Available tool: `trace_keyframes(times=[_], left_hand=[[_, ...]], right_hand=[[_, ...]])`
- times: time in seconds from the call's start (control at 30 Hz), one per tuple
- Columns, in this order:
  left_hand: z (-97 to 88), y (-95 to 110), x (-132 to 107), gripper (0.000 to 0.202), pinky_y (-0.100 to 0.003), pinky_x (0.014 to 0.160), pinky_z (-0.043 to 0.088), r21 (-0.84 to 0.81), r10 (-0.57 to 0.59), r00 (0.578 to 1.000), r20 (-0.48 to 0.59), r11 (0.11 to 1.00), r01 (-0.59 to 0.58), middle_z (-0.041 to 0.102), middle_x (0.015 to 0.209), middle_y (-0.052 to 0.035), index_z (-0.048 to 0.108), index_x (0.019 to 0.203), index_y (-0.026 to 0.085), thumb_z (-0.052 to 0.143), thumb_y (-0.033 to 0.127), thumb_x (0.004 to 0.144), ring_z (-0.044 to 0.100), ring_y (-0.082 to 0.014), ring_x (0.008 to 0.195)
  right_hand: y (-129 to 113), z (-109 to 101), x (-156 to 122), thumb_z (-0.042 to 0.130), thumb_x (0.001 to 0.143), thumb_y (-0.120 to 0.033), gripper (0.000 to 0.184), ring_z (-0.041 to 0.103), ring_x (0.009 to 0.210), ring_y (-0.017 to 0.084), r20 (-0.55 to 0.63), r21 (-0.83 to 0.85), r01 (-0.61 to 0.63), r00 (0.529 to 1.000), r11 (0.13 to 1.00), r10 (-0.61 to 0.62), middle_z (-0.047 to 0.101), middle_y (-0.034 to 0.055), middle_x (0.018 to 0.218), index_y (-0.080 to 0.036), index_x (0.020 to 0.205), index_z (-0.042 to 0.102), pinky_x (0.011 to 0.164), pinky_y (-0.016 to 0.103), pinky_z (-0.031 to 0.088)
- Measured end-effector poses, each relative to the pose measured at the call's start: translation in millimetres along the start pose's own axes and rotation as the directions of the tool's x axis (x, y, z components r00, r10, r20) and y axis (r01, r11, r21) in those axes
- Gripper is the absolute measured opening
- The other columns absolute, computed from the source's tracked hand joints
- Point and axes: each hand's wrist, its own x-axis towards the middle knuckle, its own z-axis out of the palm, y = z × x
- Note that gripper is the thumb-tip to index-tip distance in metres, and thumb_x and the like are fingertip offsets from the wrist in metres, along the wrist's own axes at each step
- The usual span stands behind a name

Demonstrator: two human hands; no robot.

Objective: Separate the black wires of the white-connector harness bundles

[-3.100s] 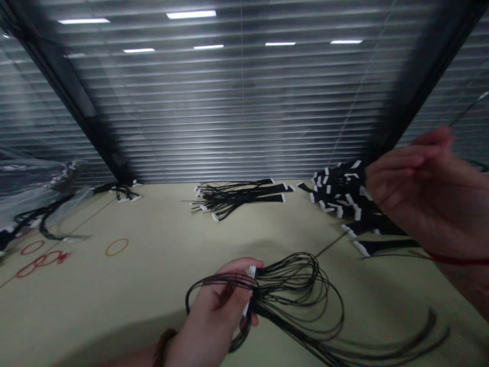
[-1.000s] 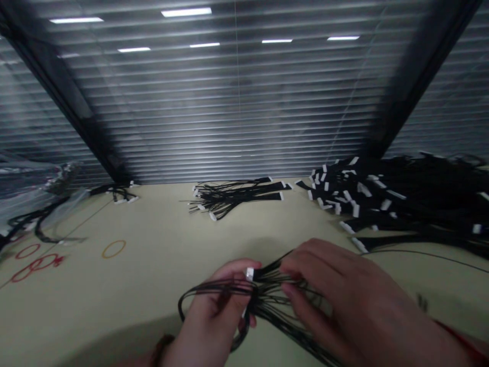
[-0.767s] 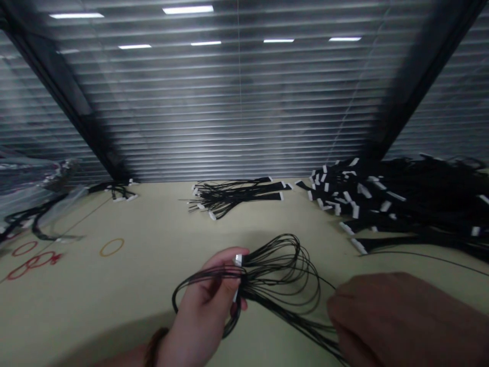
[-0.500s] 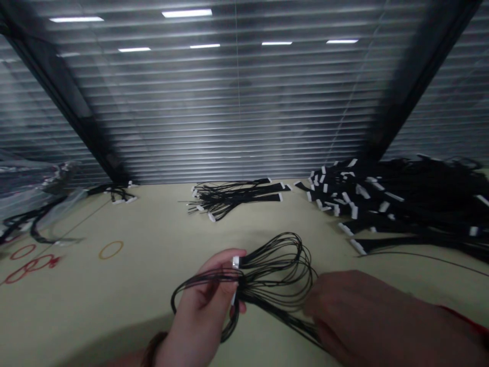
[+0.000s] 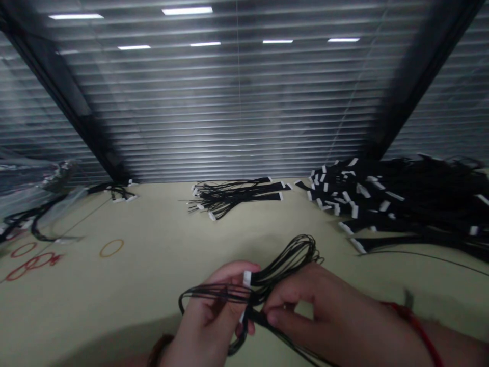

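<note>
A wire harness [image 5: 294, 252] of thin black wires with white connectors is bent into loops between my hands, low in the middle of the head view. My left hand [image 5: 216, 311] is closed around its gathered middle, beside a white connector [image 5: 247, 278]. One wire loop bows out over the back of that hand. Close to the bundle, my right hand [image 5: 305, 300] pinches the black wires with thumb and forefinger. Part of the harness trails down past the right hand toward the bottom edge. The fingers partly hide a second white piece below.
Several black harnesses [image 5: 237, 193] lie at the back of the table [image 5: 153, 224]. A large heap of them [image 5: 401, 199] is at the right. On the left are a yellow rubber band [image 5: 112, 248], red bands [image 5: 32, 262] and a clear plastic bag [image 5: 34, 178]. Window blinds [image 5: 237, 102] stand behind.
My right hand has moved left to the wires by my left hand and now pinches them there. My left hand has shifted slightly right and down with the harness. The wire loops are drawn narrower.
</note>
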Motion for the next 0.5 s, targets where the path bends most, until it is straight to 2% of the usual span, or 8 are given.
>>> trace_keyframes(times=[0.07, 0.27, 0.4, 0.5], left_hand=[[0.1, -1, 0, 0.027, -0.015, 0.041, 0.036, -0.001, 0.010, 1.000, 0.012, 1.000, -0.010, 0.056, 0.053, 0.0034, 0.063, 0.092, 0.020, 0.065, 0.042, 0.075, 0.049, -0.0083, 0.045], [0.6, -1, -1, 0.023, -0.017, 0.044, 0.040, 0.034, 0.011, 1.000, 0.023, 0.999, -0.012, 0.059, 0.063, 0.0015, 0.063, 0.092, 0.021, 0.063, 0.039, 0.077, 0.052, -0.0090, 0.048], [1.5, -1, -1, 0.024, -0.019, 0.045, 0.042, 0.032, -0.004, 1.000, 0.029, 0.999, 0.003, 0.059, 0.064, 0.0011, 0.062, 0.092, 0.021, 0.063, 0.039, 0.077, 0.052, -0.0099, 0.049], [1.0, -3, 0, 0.022, -0.018, 0.046, 0.042, 0.025, -0.011, 1.000, 0.023, 1.000, 0.010, 0.058, 0.064, 0.0017, 0.062, 0.094, 0.022, 0.062, 0.038, 0.079, 0.052, -0.0097, 0.051]], right_hand=[[-1, 5, 1, 0.049, 0.080, -0.010, 0.024, 0.057, 0.059, 0.004, -0.028, 0.044, 0.003, 1.000, 0.999, -0.002, 0.066, -0.0093, 0.069, -0.023, 0.077, 0.069, 0.057, 0.012, 0.039], [0, 14, 4, 0.050, 0.071, -0.005, 0.022, 0.052, 0.052, 0.005, -0.198, -0.124, 0.036, 0.978, 0.992, -0.060, 0.061, -0.0069, 0.058, -0.020, 0.064, 0.064, 0.054, 0.015, 0.032], [-1, 15, 1, 0.048, 0.072, -0.004, 0.020, 0.053, 0.056, 0.005, -0.214, -0.145, 0.024, 0.975, 0.989, -0.056, 0.061, -0.0069, 0.061, -0.018, 0.063, 0.059, 0.056, 0.017, 0.033], [-2, 18, -4, 0.047, 0.073, -0.005, 0.019, 0.055, 0.060, 0.009, -0.273, -0.249, 0.017, 0.958, 0.968, -0.087, 0.062, -0.0047, 0.067, -0.018, 0.068, 0.059, 0.060, 0.020, 0.035]])
